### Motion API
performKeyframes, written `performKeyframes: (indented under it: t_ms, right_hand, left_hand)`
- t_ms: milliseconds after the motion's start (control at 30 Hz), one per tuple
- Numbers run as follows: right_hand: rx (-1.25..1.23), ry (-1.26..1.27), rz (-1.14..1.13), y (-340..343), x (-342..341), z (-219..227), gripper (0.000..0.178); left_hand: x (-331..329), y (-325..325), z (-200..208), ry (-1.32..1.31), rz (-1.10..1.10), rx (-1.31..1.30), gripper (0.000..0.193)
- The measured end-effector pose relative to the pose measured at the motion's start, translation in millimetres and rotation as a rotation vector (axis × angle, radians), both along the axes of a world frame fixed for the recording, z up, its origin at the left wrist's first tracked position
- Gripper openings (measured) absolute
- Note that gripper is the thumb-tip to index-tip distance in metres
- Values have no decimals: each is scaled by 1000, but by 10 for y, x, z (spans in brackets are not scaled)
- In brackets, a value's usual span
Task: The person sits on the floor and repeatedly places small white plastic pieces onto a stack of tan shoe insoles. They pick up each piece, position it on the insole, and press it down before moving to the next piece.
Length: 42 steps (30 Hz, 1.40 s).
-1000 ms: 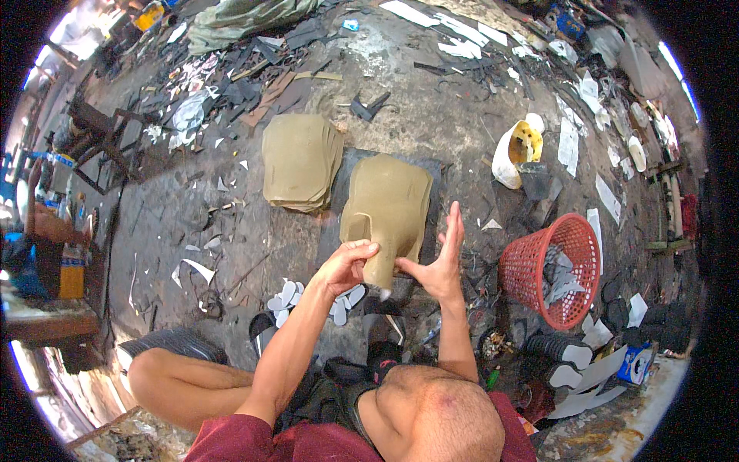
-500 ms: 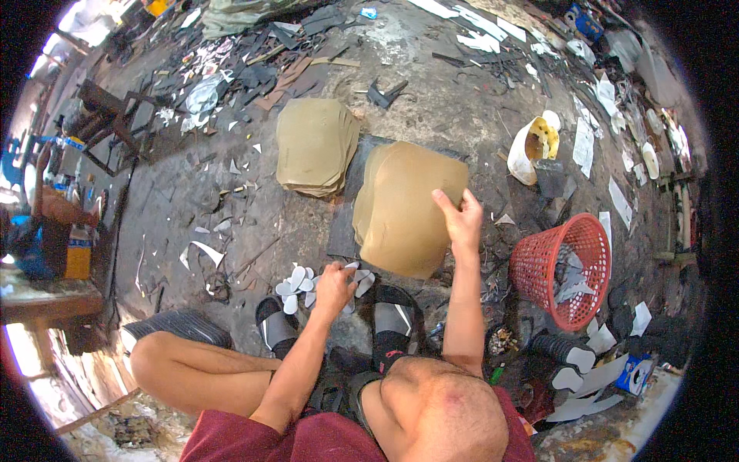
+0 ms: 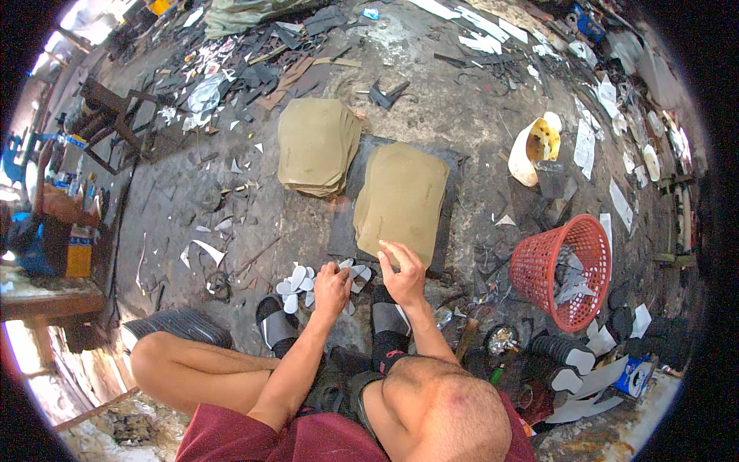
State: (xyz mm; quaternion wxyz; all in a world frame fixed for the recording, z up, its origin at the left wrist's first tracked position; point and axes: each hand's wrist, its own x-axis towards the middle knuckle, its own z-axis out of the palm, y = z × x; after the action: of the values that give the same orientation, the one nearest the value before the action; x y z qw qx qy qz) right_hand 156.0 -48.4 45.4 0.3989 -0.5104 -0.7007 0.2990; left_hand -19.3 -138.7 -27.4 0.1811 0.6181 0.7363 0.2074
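Note:
My left hand (image 3: 332,290) is closed, fingers curled down, beside a loose pile of small rounded white pieces (image 3: 293,282); I cannot make out what it holds, if anything. More of these pieces lie just to its right. My right hand (image 3: 403,276) has its fingers apart at the near edge of a stack of tan sheets (image 3: 403,196). That stack rests on a dark flat board (image 3: 343,223). Left of it and a little farther off, a second tan stack (image 3: 317,146) has its edges fanned unevenly.
To the right a red mesh basket (image 3: 523,258) lies tilted with scraps inside. Beyond it stands a cut white container (image 3: 523,158), stained yellow within. Dark soles (image 3: 562,352) lie near right; scraps litter the floor. A wooden bench (image 3: 54,302) is at the left.
My right hand has let go of the top tan sheet's right edge and come nearer and left. The sheet now lies flat, squared with its stack. My left hand has hardly moved.

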Motion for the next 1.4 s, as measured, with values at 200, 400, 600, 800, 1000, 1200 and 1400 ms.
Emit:
performKeyframes:
  t_ms: [200, 400, 600, 800, 1000, 1200, 1400]
  right_hand:
    - [-5, -11, 55, 17, -25, -45, 20]
    - [-290, -91, 238, -279, -151, -323, 29]
    - [-375, -453, 391, -397, -332, -666, 36]
    - [-172, -471, 401, -289, -312, -535, 11]
    - [-145, -360, 509, -385, -106, -269, 13]
    - [-308, -312, 572, -357, -123, -160, 24]
    - [-169, -61, 339, -184, -197, -46, 23]
  left_hand:
    - [-174, 151, -31, -16, -24, -87, 23]
    - [-70, 9, -19, -204, 221, -42, 23]
    - [-17, -33, -73, -380, 301, -181, 38]
    - [-151, 5, -143, -407, 325, -344, 40]
    - [-632, 170, -17, -1090, 779, -207, 20]
    - [-654, 398, 271, -983, 650, 64, 23]
    - [-413, 459, 483, -1142, 760, 21, 25]
